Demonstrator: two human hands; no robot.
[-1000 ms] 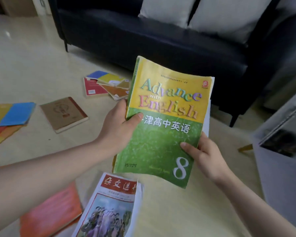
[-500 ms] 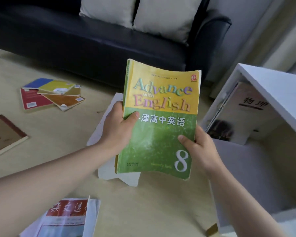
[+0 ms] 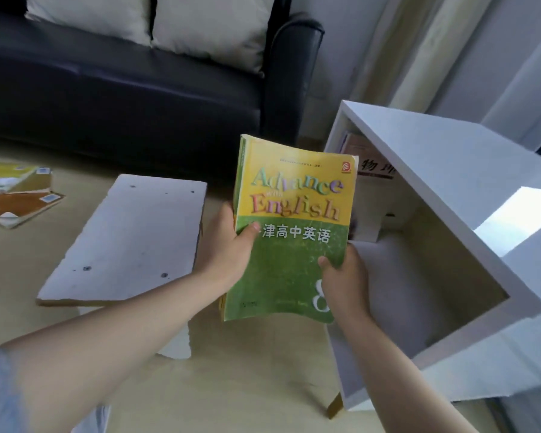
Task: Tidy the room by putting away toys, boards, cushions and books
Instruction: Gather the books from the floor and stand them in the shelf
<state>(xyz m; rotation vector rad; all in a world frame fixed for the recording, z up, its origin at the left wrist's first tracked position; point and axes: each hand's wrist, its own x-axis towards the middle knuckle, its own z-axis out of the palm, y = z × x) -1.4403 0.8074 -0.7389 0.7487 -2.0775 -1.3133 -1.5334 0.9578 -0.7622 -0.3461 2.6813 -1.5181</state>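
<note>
A yellow and green English textbook (image 3: 291, 226) stands upright in front of me, held by both hands. My left hand (image 3: 228, 248) grips its left edge with the thumb on the cover. My right hand (image 3: 344, 276) grips its lower right corner, thumb on the cover. The book hangs just left of the open white cabinet (image 3: 450, 170), which holds another book (image 3: 372, 173) leaning at its back. A small pile of books (image 3: 16, 195) lies on the floor at the far left.
A white board (image 3: 128, 239) lies flat on the floor left of my hands. A dark sofa (image 3: 122, 98) with two pale cushions (image 3: 213, 26) stands behind. Pale curtains hang at the right rear.
The view has swung right and the textbook has moved toward the white cabinet, now close to its opening. Both hands keep the same hold; my right hand sits slightly higher on the cover.
</note>
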